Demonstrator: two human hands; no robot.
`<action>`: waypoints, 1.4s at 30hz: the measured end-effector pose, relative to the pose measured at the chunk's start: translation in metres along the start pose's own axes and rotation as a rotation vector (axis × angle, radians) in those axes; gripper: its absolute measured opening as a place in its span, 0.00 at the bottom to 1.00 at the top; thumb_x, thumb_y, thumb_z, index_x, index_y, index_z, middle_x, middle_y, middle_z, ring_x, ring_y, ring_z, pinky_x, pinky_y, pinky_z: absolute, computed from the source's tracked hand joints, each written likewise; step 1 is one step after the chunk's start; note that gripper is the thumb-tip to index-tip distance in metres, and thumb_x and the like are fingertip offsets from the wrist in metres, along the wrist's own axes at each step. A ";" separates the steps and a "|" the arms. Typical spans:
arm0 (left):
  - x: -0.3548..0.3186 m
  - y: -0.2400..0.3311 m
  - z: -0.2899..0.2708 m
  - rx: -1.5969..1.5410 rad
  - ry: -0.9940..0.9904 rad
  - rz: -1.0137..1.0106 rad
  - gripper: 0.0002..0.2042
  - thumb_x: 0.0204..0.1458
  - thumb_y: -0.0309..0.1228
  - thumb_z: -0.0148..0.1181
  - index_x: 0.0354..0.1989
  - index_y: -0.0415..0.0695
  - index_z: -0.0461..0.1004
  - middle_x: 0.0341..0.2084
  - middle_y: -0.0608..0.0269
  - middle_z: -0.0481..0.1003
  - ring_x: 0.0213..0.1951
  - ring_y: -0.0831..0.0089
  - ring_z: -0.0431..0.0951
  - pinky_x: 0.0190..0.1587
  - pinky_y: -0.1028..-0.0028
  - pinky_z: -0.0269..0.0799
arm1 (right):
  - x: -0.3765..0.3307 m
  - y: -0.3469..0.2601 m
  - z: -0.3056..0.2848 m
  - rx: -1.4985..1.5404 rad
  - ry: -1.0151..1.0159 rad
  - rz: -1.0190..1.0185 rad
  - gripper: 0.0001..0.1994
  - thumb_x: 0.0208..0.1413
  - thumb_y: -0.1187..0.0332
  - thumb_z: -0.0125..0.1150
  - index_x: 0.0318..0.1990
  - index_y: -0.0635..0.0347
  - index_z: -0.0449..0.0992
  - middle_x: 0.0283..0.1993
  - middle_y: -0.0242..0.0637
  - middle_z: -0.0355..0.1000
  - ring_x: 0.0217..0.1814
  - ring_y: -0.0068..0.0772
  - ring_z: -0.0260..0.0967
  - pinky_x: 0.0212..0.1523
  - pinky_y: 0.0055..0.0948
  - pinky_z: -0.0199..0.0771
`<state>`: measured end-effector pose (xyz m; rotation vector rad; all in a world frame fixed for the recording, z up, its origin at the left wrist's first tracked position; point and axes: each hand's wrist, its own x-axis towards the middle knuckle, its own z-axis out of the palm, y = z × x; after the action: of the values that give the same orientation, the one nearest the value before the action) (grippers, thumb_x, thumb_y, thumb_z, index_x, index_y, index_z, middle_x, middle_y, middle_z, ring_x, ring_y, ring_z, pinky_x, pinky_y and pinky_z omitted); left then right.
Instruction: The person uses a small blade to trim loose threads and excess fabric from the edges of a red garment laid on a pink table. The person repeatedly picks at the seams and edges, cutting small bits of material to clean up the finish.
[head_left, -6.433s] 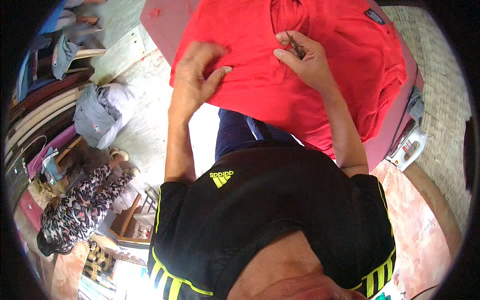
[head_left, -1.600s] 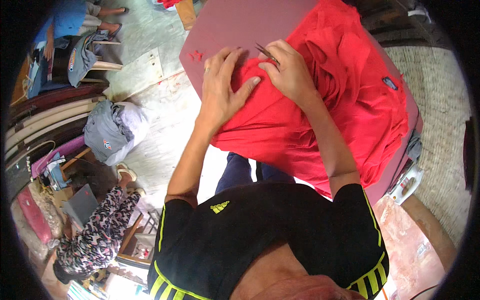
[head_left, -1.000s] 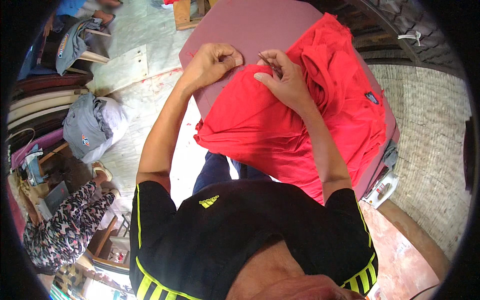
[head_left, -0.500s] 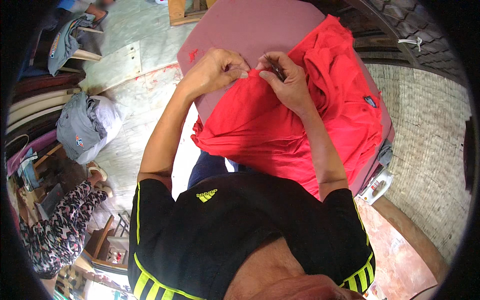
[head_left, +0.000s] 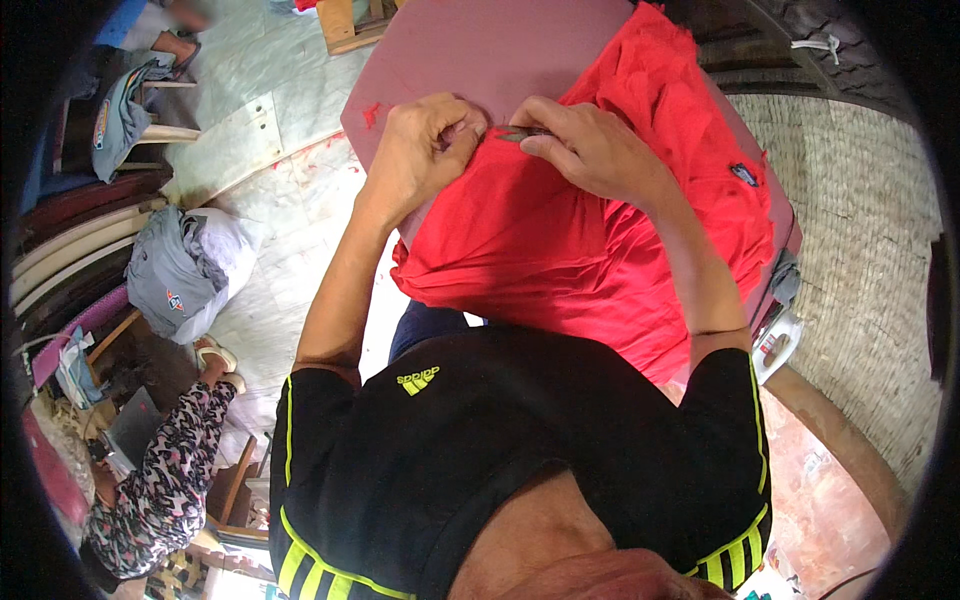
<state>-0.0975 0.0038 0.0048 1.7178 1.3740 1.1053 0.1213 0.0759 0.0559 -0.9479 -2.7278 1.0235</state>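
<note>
A red garment [head_left: 530, 220] lies spread over a mauve padded table [head_left: 480, 50] and hangs over its near edge toward my lap. My left hand [head_left: 430, 145] pinches the garment's far left edge between thumb and fingers. In my right hand [head_left: 595, 150] is a small pair of dark thread snips [head_left: 522, 132]. Their tips point left, close to the pinched edge, just over the red cloth. Whether the blades touch a thread is too small to tell. A small dark label [head_left: 744, 175] shows on the garment's right part.
Red thread scraps [head_left: 371, 115] lie on the table's left side. An iron [head_left: 778, 345] stands by the table's right edge. Left on the floor sits a bag with grey clothes [head_left: 180, 265]. A person in patterned trousers [head_left: 165, 485] is at lower left; another person's foot shows upper left.
My right hand has drawn back to the right from the pinched edge, and the snips now show, pointing left. My left hand keeps its pinch, slightly shifted left.
</note>
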 end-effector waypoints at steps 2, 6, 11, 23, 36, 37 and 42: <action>-0.002 0.006 0.002 0.012 0.041 0.006 0.04 0.51 0.22 0.62 0.34 0.36 0.79 0.28 0.54 0.79 0.30 0.64 0.79 0.34 0.69 0.73 | 0.004 -0.001 -0.002 -0.040 -0.044 0.013 0.10 0.63 0.63 0.55 0.45 0.58 0.70 0.34 0.48 0.75 0.39 0.54 0.74 0.40 0.48 0.71; -0.005 0.005 0.004 0.108 0.098 0.130 0.04 0.50 0.20 0.62 0.34 0.36 0.80 0.29 0.54 0.79 0.32 0.61 0.80 0.36 0.68 0.74 | 0.012 -0.001 -0.005 -0.120 -0.080 -0.039 0.09 0.63 0.63 0.56 0.45 0.57 0.70 0.34 0.45 0.74 0.40 0.52 0.74 0.40 0.47 0.70; -0.004 0.005 0.004 0.092 0.100 0.251 0.05 0.50 0.19 0.61 0.34 0.35 0.79 0.29 0.53 0.79 0.34 0.58 0.80 0.38 0.68 0.74 | 0.019 -0.007 -0.009 -0.222 -0.130 -0.077 0.09 0.62 0.63 0.57 0.44 0.56 0.69 0.33 0.44 0.73 0.39 0.50 0.74 0.40 0.46 0.70; -0.017 -0.019 -0.024 0.044 0.097 0.030 0.12 0.51 0.24 0.62 0.45 0.39 0.78 0.40 0.59 0.80 0.45 0.61 0.77 0.51 0.66 0.70 | -0.028 0.009 0.029 0.511 -0.026 -0.003 0.09 0.67 0.69 0.53 0.50 0.60 0.71 0.37 0.28 0.70 0.38 0.22 0.66 0.40 0.26 0.67; -0.012 0.007 0.016 -0.306 -0.237 -0.100 0.15 0.49 0.19 0.67 0.47 0.39 0.80 0.27 0.70 0.72 0.27 0.83 0.66 0.31 0.80 0.64 | -0.040 -0.009 0.073 0.697 0.439 0.083 0.14 0.66 0.69 0.52 0.56 0.65 0.65 0.39 0.41 0.79 0.43 0.30 0.77 0.46 0.29 0.73; -0.011 0.008 0.018 -0.307 -0.231 -0.095 0.15 0.49 0.18 0.66 0.46 0.39 0.80 0.26 0.70 0.72 0.27 0.82 0.66 0.31 0.80 0.64 | -0.042 -0.012 0.075 0.659 0.464 0.066 0.15 0.66 0.69 0.52 0.56 0.65 0.64 0.39 0.44 0.79 0.42 0.33 0.78 0.46 0.30 0.73; -0.012 -0.010 0.025 -0.263 -0.255 -0.102 0.10 0.50 0.17 0.62 0.42 0.38 0.80 0.23 0.65 0.72 0.26 0.80 0.69 0.29 0.78 0.65 | -0.054 -0.017 0.072 0.618 0.402 0.139 0.18 0.66 0.71 0.51 0.60 0.64 0.61 0.43 0.47 0.79 0.48 0.33 0.76 0.53 0.32 0.69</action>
<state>-0.0796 -0.0053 -0.0169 1.5208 1.0934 0.9286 0.1359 -0.0060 0.0178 -1.0768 -1.8712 1.3955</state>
